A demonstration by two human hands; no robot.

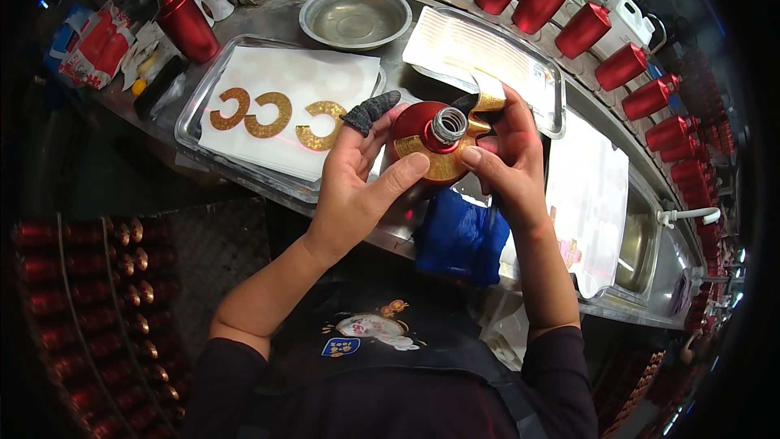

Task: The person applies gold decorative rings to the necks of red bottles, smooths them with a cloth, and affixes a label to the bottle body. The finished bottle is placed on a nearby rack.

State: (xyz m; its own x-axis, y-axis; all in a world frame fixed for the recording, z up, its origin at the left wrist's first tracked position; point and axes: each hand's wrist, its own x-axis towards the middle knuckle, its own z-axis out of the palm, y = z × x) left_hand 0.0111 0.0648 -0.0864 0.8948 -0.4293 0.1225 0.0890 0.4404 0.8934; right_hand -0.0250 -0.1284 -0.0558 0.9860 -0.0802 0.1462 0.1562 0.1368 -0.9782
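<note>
A shiny red bottle (413,122) with a bare threaded metal neck is tilted so its mouth points up at me. My left hand (357,183) grips its left side, thumb along the shoulder, with black covers on at least one fingertip. Around the shoulder lies a curved gold label (443,167), partly against the bottle, its other end standing free at the right. My right hand (516,158) has that free part between its fingers, while the thumb rests at the label beside the neck. The bottle's lower body is mostly hidden by my hands.
A tray (188,118) at left holds white sheet with three gold C-shaped labels (273,114). Behind are a metal basin (355,16) and another tray (561,97). Blue cloth (459,236) hangs at the table edge. Red bottles (542,2) line the conveyor; a sink (642,254) is right.
</note>
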